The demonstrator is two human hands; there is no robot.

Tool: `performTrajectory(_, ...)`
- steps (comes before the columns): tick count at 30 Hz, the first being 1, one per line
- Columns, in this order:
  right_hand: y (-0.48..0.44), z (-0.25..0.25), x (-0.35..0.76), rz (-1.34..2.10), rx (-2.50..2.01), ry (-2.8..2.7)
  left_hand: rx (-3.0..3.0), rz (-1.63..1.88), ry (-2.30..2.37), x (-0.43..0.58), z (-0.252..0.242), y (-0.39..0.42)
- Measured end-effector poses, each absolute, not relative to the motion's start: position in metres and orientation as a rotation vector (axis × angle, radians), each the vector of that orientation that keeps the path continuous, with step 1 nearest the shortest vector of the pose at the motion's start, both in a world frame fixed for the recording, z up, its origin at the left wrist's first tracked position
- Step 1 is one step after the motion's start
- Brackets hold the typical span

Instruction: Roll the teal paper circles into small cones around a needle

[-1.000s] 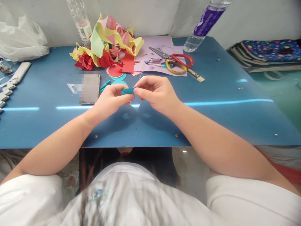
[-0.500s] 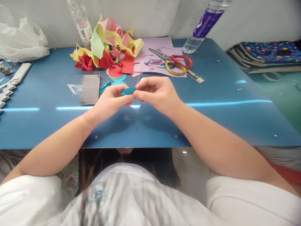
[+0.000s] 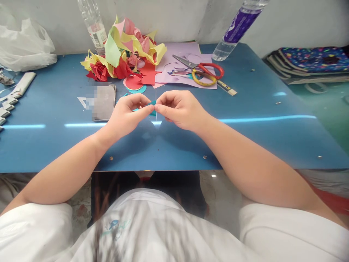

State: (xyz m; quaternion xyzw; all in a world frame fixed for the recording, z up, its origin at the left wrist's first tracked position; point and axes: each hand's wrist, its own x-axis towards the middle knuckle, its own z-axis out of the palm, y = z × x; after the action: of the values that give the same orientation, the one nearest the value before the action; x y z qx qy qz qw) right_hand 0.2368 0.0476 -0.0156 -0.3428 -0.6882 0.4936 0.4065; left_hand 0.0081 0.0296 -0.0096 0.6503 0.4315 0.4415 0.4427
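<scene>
Teal paper piece [image 3: 150, 104] is held over mid-bench [image 3: 245, 120], pinched in both grips: left hand [image 3: 125, 113], right hand [image 3: 182, 109]. Phone [image 3: 105, 102] just left; paper discs [image 3: 133, 82] just beyond; scissors [image 3: 202, 68] and scrap heap [image 3: 122, 51] far.

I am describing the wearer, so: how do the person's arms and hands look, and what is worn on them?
Both arms are bare below short white sleeves, the left sleeve and the right sleeve. The left hand and right hand wear no gloves; no watch, bracelet or ring shows. The white shirt bears a small teal print.
</scene>
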Motion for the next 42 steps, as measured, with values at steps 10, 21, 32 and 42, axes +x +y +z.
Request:
performTrajectory(10, 0.046, -0.014, 0.2343, 1.307, -0.933, -1.746, 1.56, 1.087, 0.99, 0.0099, -0.0065, 0.0288)
performTrajectory(21, 0.0467, -0.0147, 0.2363, 1.228, -0.901, -1.776, 1.487, 1.127, 1.022, 0.0108, -0.0133, 0.0342)
performTrajectory(32, 0.0497, -0.0214, 0.2363, 1.242, -0.92, -1.731, 1.555, 1.12, 1.057, 0.0109, -0.0082, 0.0291)
performTrajectory(42, 0.0469, -0.0133, 0.2357, 1.331, -0.907, -1.686, 1.582, 1.12, 0.985, 0.0066, -0.0121, 0.0337)
